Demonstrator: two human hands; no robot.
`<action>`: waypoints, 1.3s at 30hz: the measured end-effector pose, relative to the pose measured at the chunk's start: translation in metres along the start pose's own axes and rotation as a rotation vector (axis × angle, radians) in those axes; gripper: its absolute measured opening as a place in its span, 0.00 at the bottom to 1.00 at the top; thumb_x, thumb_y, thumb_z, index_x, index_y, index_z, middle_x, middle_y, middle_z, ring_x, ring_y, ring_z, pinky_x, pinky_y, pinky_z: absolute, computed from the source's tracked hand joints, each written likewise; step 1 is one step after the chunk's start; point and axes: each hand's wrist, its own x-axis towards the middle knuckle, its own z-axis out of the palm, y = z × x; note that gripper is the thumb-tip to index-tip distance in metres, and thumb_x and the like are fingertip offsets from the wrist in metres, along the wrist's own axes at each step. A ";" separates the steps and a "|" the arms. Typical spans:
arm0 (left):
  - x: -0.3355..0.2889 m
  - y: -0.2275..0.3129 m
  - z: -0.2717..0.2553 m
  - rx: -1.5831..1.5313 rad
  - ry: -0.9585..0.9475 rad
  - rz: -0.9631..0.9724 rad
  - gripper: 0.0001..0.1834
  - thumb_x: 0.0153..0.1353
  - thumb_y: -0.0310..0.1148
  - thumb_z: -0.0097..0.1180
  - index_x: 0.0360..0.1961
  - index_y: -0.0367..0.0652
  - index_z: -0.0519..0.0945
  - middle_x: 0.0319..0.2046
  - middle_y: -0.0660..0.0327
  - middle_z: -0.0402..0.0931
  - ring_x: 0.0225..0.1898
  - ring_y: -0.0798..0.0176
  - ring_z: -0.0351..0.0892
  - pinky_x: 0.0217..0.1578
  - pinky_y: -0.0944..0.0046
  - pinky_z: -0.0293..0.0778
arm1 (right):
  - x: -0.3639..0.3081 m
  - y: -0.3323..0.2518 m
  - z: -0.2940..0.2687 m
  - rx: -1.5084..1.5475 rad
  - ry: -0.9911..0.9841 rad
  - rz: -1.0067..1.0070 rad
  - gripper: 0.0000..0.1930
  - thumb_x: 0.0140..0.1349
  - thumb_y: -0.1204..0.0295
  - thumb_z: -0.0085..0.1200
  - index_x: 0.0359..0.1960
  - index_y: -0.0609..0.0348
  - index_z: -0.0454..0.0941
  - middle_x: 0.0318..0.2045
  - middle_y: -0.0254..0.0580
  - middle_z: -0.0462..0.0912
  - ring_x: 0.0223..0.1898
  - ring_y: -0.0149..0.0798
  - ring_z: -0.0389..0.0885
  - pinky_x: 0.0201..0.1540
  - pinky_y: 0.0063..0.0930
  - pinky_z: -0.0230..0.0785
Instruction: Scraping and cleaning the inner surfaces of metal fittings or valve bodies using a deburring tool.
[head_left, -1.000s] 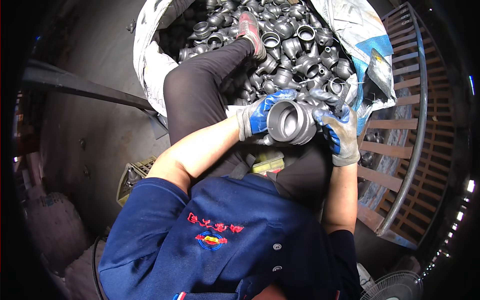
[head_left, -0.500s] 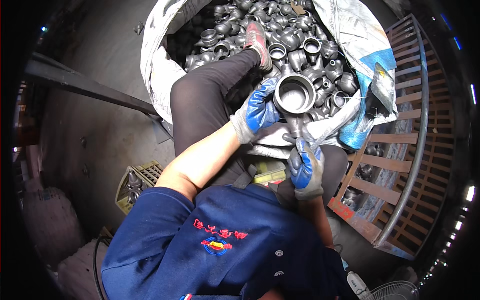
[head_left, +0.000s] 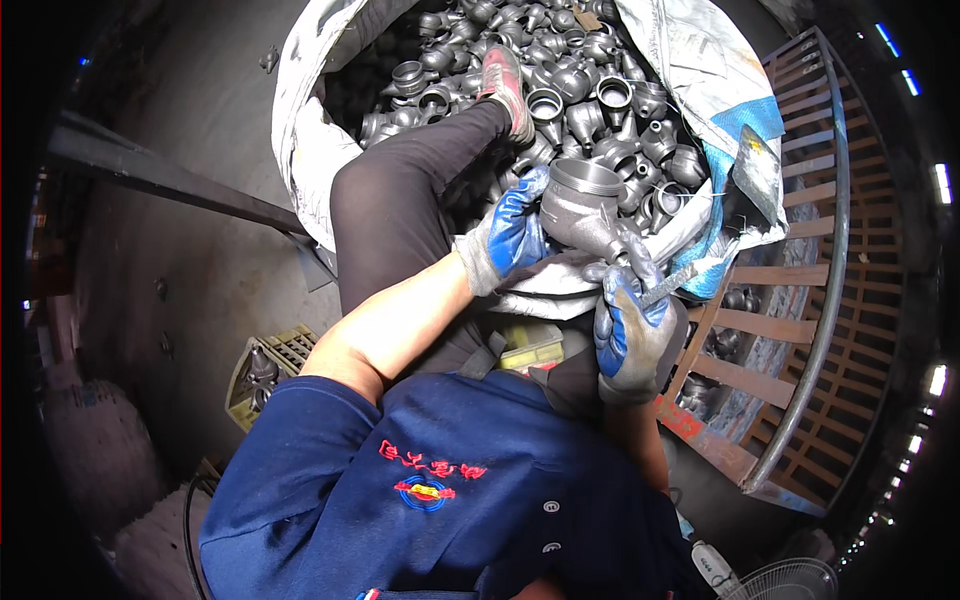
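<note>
My left hand (head_left: 515, 235), in a blue-coated grey glove, grips the side of a grey metal casting (head_left: 580, 212). The casting has a round body, a wide threaded mouth facing up and away, and a narrow neck slanting down to the right. My right hand (head_left: 632, 325), gloved alike, is closed around a narrow flat grey bar that looks like a file (head_left: 672, 285). Its fingertips are by the casting's neck; whether they touch it, I cannot tell. Beyond the hands, a big white woven sack (head_left: 310, 150) holds many similar castings (head_left: 585, 122).
My leg in dark trousers (head_left: 405, 170) reaches into the sack, its red shoe (head_left: 508, 90) on the castings. A slatted metal rack (head_left: 840, 230) stands at right. A yellowish crate (head_left: 285, 360) with castings is at left, near a steel bar (head_left: 180, 170). A fan (head_left: 790, 582) shows at lower right.
The casting has tipped, so its mouth no longer faces me and its neck points lower right. My right hand has shifted slightly right, and the file now slants up to the right.
</note>
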 end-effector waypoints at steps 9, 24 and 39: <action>0.004 -0.005 0.003 -0.026 0.049 -0.047 0.32 0.63 0.49 0.45 0.62 0.40 0.58 0.58 0.48 0.62 0.59 0.49 0.64 0.59 0.45 0.61 | 0.007 -0.001 0.007 -0.067 -0.008 -0.057 0.23 0.57 0.80 0.52 0.56 0.65 0.66 0.25 0.31 0.74 0.14 0.17 0.61 0.15 0.12 0.52; 0.000 -0.006 0.005 0.102 0.132 -0.040 0.25 0.68 0.40 0.39 0.61 0.38 0.58 0.59 0.47 0.61 0.59 0.49 0.63 0.59 0.45 0.62 | 0.037 0.010 -0.018 -0.355 0.076 -0.401 0.20 0.53 0.78 0.57 0.50 0.63 0.73 0.31 0.31 0.77 0.21 0.16 0.68 0.21 0.08 0.58; -0.010 -0.016 0.062 1.562 0.213 -0.175 0.24 0.56 0.28 0.58 0.55 0.37 0.70 0.41 0.62 0.77 0.42 0.71 0.75 0.44 0.70 0.71 | 0.046 -0.033 -0.046 -0.923 -0.180 -0.477 0.16 0.47 0.75 0.62 0.39 0.64 0.78 0.33 0.44 0.82 0.33 0.31 0.79 0.38 0.26 0.71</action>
